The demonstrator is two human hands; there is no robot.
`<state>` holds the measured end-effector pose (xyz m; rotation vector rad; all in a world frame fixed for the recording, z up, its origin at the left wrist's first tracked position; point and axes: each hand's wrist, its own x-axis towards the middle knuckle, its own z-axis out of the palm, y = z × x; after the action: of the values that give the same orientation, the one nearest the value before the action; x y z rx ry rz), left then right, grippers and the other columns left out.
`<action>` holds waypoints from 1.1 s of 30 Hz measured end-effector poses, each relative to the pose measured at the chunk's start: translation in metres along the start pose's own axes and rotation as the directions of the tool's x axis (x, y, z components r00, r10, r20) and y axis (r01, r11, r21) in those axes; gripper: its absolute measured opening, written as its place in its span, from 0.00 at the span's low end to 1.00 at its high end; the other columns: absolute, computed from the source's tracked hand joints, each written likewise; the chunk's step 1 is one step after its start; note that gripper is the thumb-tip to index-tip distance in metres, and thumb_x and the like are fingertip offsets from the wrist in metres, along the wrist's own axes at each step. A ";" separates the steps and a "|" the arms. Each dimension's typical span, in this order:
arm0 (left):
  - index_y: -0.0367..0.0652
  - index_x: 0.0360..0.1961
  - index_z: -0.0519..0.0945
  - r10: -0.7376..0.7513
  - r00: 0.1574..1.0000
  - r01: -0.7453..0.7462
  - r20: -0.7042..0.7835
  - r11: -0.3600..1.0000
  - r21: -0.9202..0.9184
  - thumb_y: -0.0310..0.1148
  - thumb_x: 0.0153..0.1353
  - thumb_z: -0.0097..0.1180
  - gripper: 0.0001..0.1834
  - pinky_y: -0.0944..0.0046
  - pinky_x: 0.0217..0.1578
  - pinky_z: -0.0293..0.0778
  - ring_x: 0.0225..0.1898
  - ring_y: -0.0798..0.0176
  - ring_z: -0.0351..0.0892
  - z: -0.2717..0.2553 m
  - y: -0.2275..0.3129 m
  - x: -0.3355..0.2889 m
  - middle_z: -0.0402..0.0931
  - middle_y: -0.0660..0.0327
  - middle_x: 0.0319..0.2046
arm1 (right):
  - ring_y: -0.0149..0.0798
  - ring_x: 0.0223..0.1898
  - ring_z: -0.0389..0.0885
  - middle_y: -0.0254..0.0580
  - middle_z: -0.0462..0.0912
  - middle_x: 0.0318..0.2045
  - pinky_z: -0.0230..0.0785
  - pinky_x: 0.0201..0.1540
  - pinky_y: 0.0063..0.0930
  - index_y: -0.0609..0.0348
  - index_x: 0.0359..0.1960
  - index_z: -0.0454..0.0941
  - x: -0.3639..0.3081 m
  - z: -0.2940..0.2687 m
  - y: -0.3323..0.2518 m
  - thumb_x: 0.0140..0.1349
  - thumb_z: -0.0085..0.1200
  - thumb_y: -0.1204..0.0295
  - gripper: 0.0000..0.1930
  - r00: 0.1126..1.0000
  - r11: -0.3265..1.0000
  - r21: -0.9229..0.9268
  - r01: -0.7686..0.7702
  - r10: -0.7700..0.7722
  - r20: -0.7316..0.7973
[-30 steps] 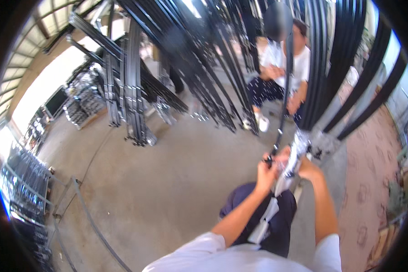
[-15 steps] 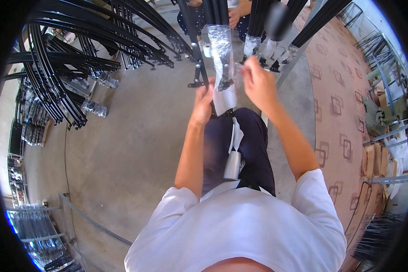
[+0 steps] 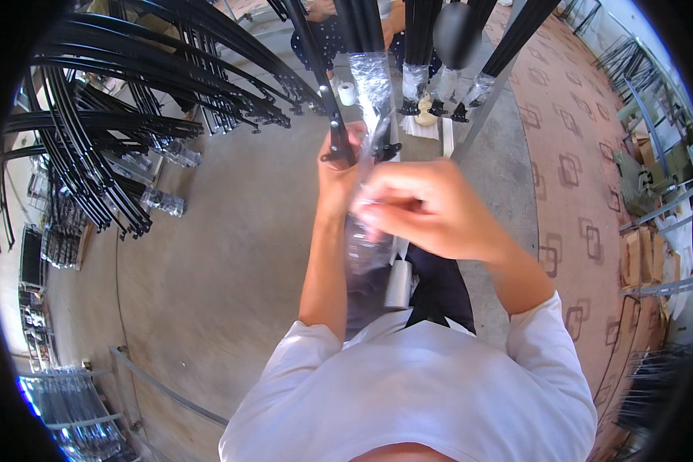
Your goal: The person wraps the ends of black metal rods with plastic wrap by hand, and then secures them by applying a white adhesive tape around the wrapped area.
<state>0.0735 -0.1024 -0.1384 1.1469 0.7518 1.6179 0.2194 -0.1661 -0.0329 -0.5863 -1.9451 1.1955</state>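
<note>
A bundle of black metal tubes (image 3: 359, 27) comes down in front of me, its lower part wrapped in clear plastic film (image 3: 371, 77). My left hand (image 3: 336, 165) is closed around the end of a separate black tube (image 3: 327, 104) beside the bundle; its fingers are partly hidden behind the metal. My right hand (image 3: 431, 209) crosses before the bundle's lower end, fingers pinched on a loose stretch of film. Motion blurs the fingertips and the film hanging under them. On my lap lies a silvery-white roll (image 3: 398, 285).
More film-wrapped tube ends (image 3: 414, 77) hang at the right beside a slanting grey post (image 3: 481, 100). Black tubes (image 3: 92, 146) crowd the left. Across from me sits a person in dotted trousers (image 3: 323, 46), near a small white roll (image 3: 347, 94). Patterned carpet (image 3: 566, 169) covers the right side.
My right hand has swung left and toward me, from beside the wrapped bundle to across its lower end, drawing film with it. My left hand stays by the tube end.
</note>
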 end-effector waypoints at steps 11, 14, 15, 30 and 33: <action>0.40 0.37 0.70 -0.081 0.993 0.101 0.082 0.954 -0.284 0.41 0.53 0.44 0.16 0.71 0.34 0.66 0.33 0.72 0.67 -0.035 -0.016 0.008 0.70 0.66 0.31 | 0.39 0.48 0.67 0.39 0.76 0.40 0.39 0.59 0.41 0.60 0.35 0.77 0.041 0.031 0.049 0.50 0.53 0.67 0.12 0.845 0.719 -0.445 0.535 -0.462 0.270; 0.40 0.39 0.70 -0.064 0.998 0.062 0.005 0.945 -0.321 0.48 0.57 0.41 0.21 0.71 0.34 0.66 0.33 0.72 0.68 -0.045 -0.021 0.007 0.70 0.66 0.30 | 0.40 0.39 0.74 0.42 0.78 0.36 0.60 0.49 0.36 0.67 0.40 0.73 0.019 0.014 0.001 0.53 0.51 0.66 0.17 0.909 0.856 -0.321 0.405 -0.338 0.245; 0.40 0.39 0.70 -0.056 0.998 0.052 -0.003 0.946 -0.319 0.51 0.58 0.40 0.23 0.70 0.34 0.66 0.33 0.72 0.68 -0.042 -0.021 0.011 0.70 0.66 0.29 | 0.39 0.36 0.76 0.41 0.79 0.33 0.65 0.46 0.34 0.68 0.39 0.73 0.013 0.005 -0.007 0.53 0.51 0.66 0.17 0.947 0.941 -0.186 0.284 -0.244 0.210; 0.39 0.47 0.69 -0.266 0.964 0.263 0.004 0.950 -0.168 0.44 0.53 0.51 0.24 0.72 0.31 0.68 0.30 0.69 0.72 -0.006 0.012 0.042 0.73 0.64 0.32 | 0.26 0.30 0.73 0.36 0.76 0.42 0.65 0.29 0.19 0.60 0.40 0.76 0.133 -0.063 0.067 0.50 0.38 0.84 0.18 0.908 0.966 0.197 0.170 -0.231 0.349; 0.39 0.37 0.74 -0.185 0.981 0.188 0.051 0.980 -0.063 0.48 0.54 0.48 0.21 0.72 0.25 0.70 0.26 0.69 0.73 0.005 0.026 0.051 0.74 0.62 0.29 | 0.27 0.20 0.69 0.36 0.76 0.31 0.61 0.22 0.20 0.62 0.38 0.75 0.138 -0.070 0.055 0.45 0.39 0.86 0.18 0.880 0.991 0.005 0.134 -0.122 0.460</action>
<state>0.0652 -0.0630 -0.0973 1.0289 0.7470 1.4462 0.1919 -0.0055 -0.0120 -0.1850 -2.3554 1.3097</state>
